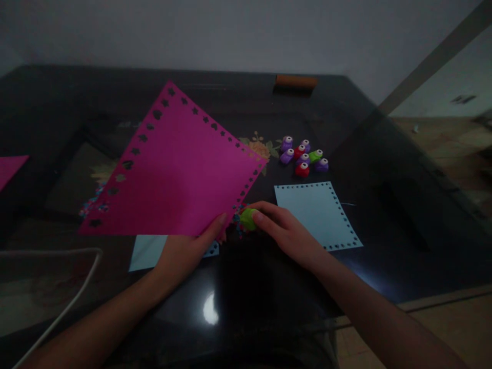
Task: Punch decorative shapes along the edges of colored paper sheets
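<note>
My left hand (pixel 192 246) grips a sheet of pink paper (pixel 184 164) by its lower edge, thumb on top. Small punched shapes, among them stars and hearts, run along three of its sides. Close to the paper's lower right edge, my right hand (pixel 279 225) is closed round a green craft punch (pixel 248 219). Whether the punch bites into the paper cannot be made out. Tiny coloured paper bits (pixel 237 225) lie around the punch. Beneath the pink sheet and my left hand lies a partly covered light blue paper (pixel 146 251).
Another light blue paper (pixel 315 215) with punched edges lies right of my right hand. Behind it stand several purple, red and green punches (pixel 302 154). A brown roll (pixel 295 82) rests near the wall. A white cable (pixel 82 287) crosses the left front, and a pink paper corner (pixel 11 169) shows far left.
</note>
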{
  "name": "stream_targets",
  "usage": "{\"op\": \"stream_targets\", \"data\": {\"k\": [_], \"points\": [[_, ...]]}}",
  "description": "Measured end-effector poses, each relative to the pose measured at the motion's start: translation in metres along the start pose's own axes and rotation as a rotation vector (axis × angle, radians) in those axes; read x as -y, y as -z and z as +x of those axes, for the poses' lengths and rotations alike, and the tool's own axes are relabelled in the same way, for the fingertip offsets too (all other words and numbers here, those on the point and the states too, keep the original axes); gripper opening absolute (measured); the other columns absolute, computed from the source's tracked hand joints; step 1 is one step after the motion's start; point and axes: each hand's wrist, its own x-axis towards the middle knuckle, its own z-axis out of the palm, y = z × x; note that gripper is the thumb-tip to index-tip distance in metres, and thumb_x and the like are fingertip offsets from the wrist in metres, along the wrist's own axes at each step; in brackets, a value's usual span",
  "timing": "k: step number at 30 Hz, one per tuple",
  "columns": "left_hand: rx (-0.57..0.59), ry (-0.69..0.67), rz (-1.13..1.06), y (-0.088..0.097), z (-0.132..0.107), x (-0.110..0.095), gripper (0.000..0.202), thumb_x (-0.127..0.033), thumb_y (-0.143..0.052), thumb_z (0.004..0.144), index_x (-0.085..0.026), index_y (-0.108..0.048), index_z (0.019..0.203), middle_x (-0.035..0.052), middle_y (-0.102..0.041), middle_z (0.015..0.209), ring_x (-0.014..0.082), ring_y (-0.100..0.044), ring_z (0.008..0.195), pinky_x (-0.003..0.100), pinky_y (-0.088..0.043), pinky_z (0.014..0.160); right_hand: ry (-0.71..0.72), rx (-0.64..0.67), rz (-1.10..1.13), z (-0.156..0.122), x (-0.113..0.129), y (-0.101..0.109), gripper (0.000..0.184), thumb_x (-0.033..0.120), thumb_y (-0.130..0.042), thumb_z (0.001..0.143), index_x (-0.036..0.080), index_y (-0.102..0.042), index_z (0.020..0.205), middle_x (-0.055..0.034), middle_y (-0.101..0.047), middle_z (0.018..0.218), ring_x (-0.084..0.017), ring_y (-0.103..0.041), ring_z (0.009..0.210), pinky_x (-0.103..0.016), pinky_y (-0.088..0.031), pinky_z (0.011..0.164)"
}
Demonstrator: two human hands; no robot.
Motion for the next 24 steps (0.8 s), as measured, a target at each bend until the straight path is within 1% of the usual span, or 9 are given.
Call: {"op": "stream_targets", "data": {"k": [2, 5, 7, 9, 11, 14, 17, 20, 24], "points": [[-0.052, 0.01, 0.011, 0.001, 0.0, 0.001, 0.022, -0.045, -0.054, 0.072, -0.025, -0.061, 0.068, 0.0015, -0.073, 0.076, 0.0244, -0.066, 0.081, 0.035, -0.049, 0.085, -0.002, -0.024, 0.055, 0.0, -0.002, -0.001, 0.025, 0.039, -0.053, 0.089, 0.019, -0.064, 0.099, -0.0029, -0.066, 0.094, -0.015, -0.06, 0.087, -0.029, -0.047, 0.08], [-0.06, 0.014, 0.011, 0.003, 0.002, 0.0, 0.024, -0.047, -0.054, 0.073, -0.025, -0.061, 0.067, 0.0021, -0.072, 0.077, 0.026, -0.066, 0.084, 0.037, -0.049, 0.086, -0.03, -0.064, 0.172, 0.001, -0.004, -0.002, 0.026, 0.04, -0.06, 0.084, 0.019, -0.064, 0.098, -0.0021, -0.065, 0.09, -0.013, -0.06, 0.08, -0.028, -0.048, 0.076], [-0.055, 0.015, -0.002, 0.006, 0.003, -0.002, 0.026, -0.047, -0.053, 0.074, -0.026, -0.059, 0.061, 0.0016, -0.071, 0.071, 0.0261, -0.066, 0.079, 0.037, -0.05, 0.085, -0.05, -0.079, 0.232, 0.001, -0.005, -0.001, 0.028, 0.04, -0.062, 0.082, 0.02, -0.064, 0.102, -0.0003, -0.064, 0.081, -0.012, -0.059, 0.07, -0.027, -0.047, 0.067], [-0.03, -0.004, -0.034, 0.008, 0.005, -0.003, 0.03, -0.046, -0.051, 0.076, -0.026, -0.057, 0.054, 0.0005, -0.068, 0.062, 0.0249, -0.066, 0.072, 0.036, -0.051, 0.081, -0.047, -0.09, 0.264, 0.0, -0.005, -0.001, 0.031, 0.04, -0.062, 0.083, 0.022, -0.062, 0.108, 0.0022, -0.06, 0.072, -0.01, -0.056, 0.062, -0.024, -0.044, 0.057], [-0.001, -0.033, -0.066, 0.009, 0.006, -0.004, 0.034, -0.045, -0.05, 0.078, -0.026, -0.055, 0.05, -0.0003, -0.066, 0.057, 0.0237, -0.065, 0.067, 0.034, -0.052, 0.078, -0.025, -0.099, 0.286, 0.0, -0.005, 0.0, 0.03, 0.039, -0.062, 0.083, 0.024, -0.062, 0.109, 0.0036, -0.058, 0.069, -0.01, -0.054, 0.058, -0.023, -0.043, 0.054], [0.016, -0.056, -0.098, 0.009, 0.007, -0.004, 0.035, -0.044, -0.049, 0.079, -0.026, -0.057, 0.05, -0.0003, -0.066, 0.055, 0.0233, -0.065, 0.066, 0.033, -0.052, 0.075, 0.006, -0.125, 0.322, 0.001, -0.005, 0.001, 0.031, 0.033, -0.071, 0.074, 0.024, -0.063, 0.103, 0.0033, -0.06, 0.078, -0.009, -0.055, 0.06, -0.025, -0.048, 0.059], [0.016, -0.058, -0.127, 0.006, 0.007, -0.003, 0.035, -0.044, -0.049, 0.079, -0.026, -0.058, 0.051, 0.0001, -0.066, 0.055, 0.0236, -0.065, 0.066, 0.034, -0.053, 0.074, 0.02, -0.169, 0.323, 0.003, -0.005, 0.004, 0.044, 0.023, -0.079, 0.061, 0.026, -0.063, 0.102, 0.0035, -0.061, 0.087, -0.01, -0.058, 0.066, -0.026, -0.05, 0.062], [0.005, -0.068, -0.153, 0.004, 0.006, -0.003, 0.035, -0.045, -0.05, 0.078, -0.025, -0.059, 0.051, 0.0001, -0.065, 0.054, 0.0229, -0.064, 0.064, 0.034, -0.052, 0.072, 0.05, -0.233, 0.27, 0.004, -0.005, 0.008, 0.042, 0.02, -0.077, 0.062, 0.026, -0.063, 0.101, 0.0034, -0.061, 0.088, -0.01, -0.058, 0.068, -0.025, -0.048, 0.061], [0.024, -0.078, -0.136, 0.004, 0.004, -0.004, 0.035, -0.046, -0.05, 0.076, -0.024, -0.061, 0.052, 0.0008, -0.066, 0.055, 0.0227, -0.065, 0.063, 0.035, -0.051, 0.071, 0.098, -0.282, 0.228, 0.008, -0.009, 0.013, 0.04, 0.021, -0.074, 0.065, 0.025, -0.061, 0.103, 0.0024, -0.062, 0.089, -0.01, -0.056, 0.064, -0.024, -0.047, 0.057]]}}
